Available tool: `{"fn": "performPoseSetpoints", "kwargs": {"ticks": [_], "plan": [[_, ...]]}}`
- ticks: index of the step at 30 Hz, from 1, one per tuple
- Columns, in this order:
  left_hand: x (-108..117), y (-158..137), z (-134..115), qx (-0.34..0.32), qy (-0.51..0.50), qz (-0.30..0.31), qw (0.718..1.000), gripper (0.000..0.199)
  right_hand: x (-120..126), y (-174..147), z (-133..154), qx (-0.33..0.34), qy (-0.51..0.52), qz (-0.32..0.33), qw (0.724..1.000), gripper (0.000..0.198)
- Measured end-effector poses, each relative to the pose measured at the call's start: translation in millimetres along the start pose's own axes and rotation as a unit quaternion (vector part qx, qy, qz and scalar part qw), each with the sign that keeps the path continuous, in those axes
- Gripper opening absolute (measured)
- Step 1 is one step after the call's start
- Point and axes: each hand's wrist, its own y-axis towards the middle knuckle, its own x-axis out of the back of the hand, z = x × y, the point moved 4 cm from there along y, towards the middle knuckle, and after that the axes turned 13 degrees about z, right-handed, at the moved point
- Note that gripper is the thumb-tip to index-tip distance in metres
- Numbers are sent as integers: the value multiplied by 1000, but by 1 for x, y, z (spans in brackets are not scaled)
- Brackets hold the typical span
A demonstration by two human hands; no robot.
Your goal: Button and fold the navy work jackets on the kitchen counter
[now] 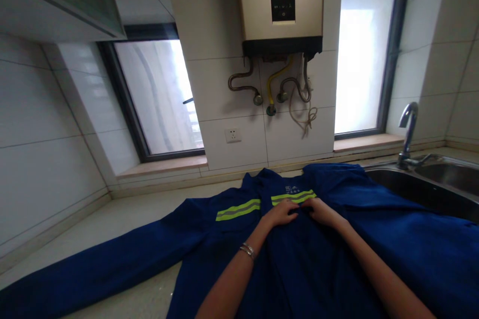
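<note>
A dark blue work jacket (220,249) lies spread on the countertop, its collar toward the wall. Yellow-green reflective strips (238,210) cross both sides of its chest, with a small pale print (292,190) above the one on the right. Just below that right strip, my left hand (281,212) has its fingers curled on the cloth, and silver bracelets (247,250) circle that wrist. Close beside it, my right hand (321,211) pinches the jacket front with bent fingers. One sleeve (112,264) stretches out to the left; the other side of the jacket reaches toward the sink.
A sink (396,189) with a chrome faucet (408,124) borders the jacket at right. Pale countertop (145,209) shows at left. On the tiled wall hang a water heater (258,0) with pipes and a socket (233,135). A cabinet (63,0) overhangs the upper left.
</note>
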Motion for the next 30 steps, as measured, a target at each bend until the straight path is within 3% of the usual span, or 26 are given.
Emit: {"fn": "performPoseSetpoints", "kwargs": {"ticks": [2,5,9,13,15,18,20,26,30], "plan": [[-2,2,1,7,-11,1,1000,34,0,1,-4,9,-32,-12,999,52],[-5,5,3,33,-27,-16,999,38,3,4,-10,-11,-52,-52,997,35],[-2,5,6,65,-96,-101,988,36,14,2,-5,-8,-3,-160,987,23],[5,3,20,138,-192,-207,949,29,28,-8,6,-27,4,-273,962,17],[7,1,28,177,-227,-245,926,27,30,-8,12,-15,4,-235,972,14],[7,2,37,200,-247,-265,910,27,17,-3,15,30,5,-55,998,15],[6,3,41,206,-251,-268,907,28,6,-2,12,47,-11,20,999,20],[3,4,42,206,-265,-267,903,27,-9,1,-5,-8,-71,48,996,43],[3,4,41,210,-266,-268,902,29,-4,-1,1,-48,-129,17,990,27]]}}
